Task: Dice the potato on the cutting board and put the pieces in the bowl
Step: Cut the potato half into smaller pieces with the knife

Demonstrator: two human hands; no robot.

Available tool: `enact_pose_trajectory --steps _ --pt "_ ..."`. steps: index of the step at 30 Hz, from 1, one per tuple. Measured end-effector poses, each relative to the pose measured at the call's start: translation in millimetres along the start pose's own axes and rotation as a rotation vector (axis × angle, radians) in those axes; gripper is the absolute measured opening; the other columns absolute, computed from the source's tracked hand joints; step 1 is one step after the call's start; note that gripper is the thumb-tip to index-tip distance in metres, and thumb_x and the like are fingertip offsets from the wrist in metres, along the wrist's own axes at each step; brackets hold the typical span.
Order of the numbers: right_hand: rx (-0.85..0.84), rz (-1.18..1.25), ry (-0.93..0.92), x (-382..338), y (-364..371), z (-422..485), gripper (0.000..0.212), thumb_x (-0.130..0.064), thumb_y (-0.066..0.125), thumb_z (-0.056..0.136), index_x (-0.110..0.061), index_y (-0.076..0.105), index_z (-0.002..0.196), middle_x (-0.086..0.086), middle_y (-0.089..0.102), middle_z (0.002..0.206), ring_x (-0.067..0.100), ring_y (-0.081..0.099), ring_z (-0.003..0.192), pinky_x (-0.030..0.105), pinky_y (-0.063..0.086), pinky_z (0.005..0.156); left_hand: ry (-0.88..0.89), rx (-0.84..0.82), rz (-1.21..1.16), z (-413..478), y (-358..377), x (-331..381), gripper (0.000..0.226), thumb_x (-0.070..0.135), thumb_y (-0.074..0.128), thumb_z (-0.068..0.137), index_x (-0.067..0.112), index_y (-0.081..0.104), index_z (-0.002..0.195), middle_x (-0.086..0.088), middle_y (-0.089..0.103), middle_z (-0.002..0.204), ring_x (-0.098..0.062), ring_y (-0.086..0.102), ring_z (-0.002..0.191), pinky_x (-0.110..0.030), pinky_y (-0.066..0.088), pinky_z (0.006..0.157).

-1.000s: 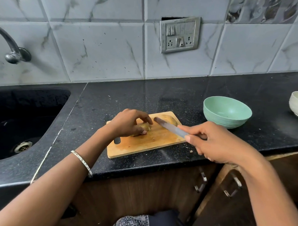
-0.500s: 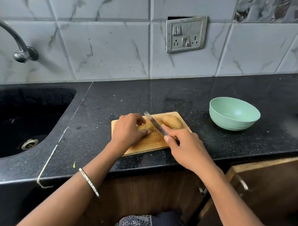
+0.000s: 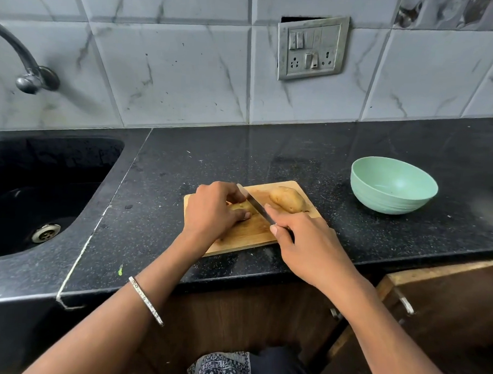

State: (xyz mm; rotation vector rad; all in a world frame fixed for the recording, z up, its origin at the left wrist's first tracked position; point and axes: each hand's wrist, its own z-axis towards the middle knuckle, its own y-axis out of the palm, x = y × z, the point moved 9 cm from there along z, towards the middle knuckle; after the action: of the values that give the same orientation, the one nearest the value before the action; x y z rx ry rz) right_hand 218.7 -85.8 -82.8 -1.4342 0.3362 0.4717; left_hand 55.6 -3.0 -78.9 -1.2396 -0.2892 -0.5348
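The left hand [image 3: 213, 211] curled its fingers [image 3: 231, 190] over a potato piece [image 3: 241, 207]; the right hand [image 3: 308, 241] gripped the knife [image 3: 253, 204] (best keep those tips tucked back).

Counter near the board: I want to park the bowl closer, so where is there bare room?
Bare counter lies between the cutting board and the green bowl, between the sink and the board, and behind it to the tiled wall. The board is crowded: left hand, right hand, knife, potatoes.
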Motion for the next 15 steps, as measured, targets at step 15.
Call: enact_pose_trajectory --steps 15 --pt "0.0 -0.03 -0.016 -4 23 9 0.05 -0.029 0.045 0.106 -0.038 0.037 0.154 0.007 0.067 0.118 0.032 0.062 0.107 0.039 0.051 0.081 -0.02 0.018 -0.001 1 -1 -2 0.024 0.041 0.085 0.068 0.032 0.074 0.087 0.014 0.074 0.091 -0.007 0.067 0.09 -0.023 0.04 0.069"
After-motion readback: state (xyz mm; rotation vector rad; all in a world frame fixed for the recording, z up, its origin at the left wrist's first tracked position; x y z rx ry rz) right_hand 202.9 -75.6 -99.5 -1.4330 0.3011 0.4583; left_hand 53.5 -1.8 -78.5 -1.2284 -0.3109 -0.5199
